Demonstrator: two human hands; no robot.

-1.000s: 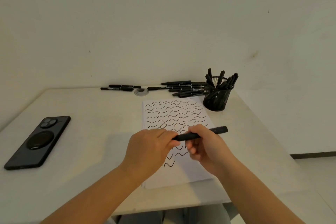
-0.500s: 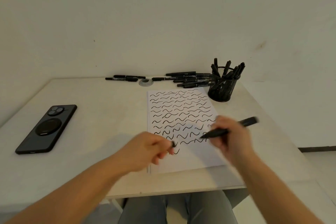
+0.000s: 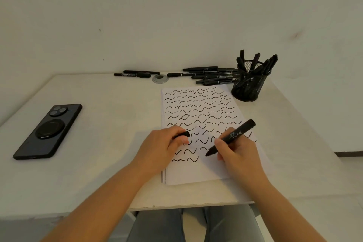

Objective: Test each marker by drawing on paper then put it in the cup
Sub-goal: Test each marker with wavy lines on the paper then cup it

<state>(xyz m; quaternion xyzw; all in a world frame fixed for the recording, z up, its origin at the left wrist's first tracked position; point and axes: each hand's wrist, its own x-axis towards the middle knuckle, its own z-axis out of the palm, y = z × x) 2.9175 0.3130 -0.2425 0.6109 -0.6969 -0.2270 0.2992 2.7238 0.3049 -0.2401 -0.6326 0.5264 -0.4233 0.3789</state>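
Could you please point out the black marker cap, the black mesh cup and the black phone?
Black marker cap (image 3: 184,134), head view: its exposed end beyond the left fingers.
Black mesh cup (image 3: 247,89), head view: front wall.
Black phone (image 3: 47,131), head view: round ring on its back.

The marker (image 3: 231,137) you hold is black, with small white lettering on its barrel, and the cap (image 3: 181,134) in your other hand is black too. Your paper (image 3: 198,173) is white, covered in rows of black wavy strokes. The mesh pen cup (image 3: 248,86) is black, as are the markers in it and the loose markers (image 3: 213,75) beside it. Your desk (image 3: 110,116) is off-white, the phone (image 3: 48,131) black with a black ring on its back, the grommet (image 3: 160,78) grey.
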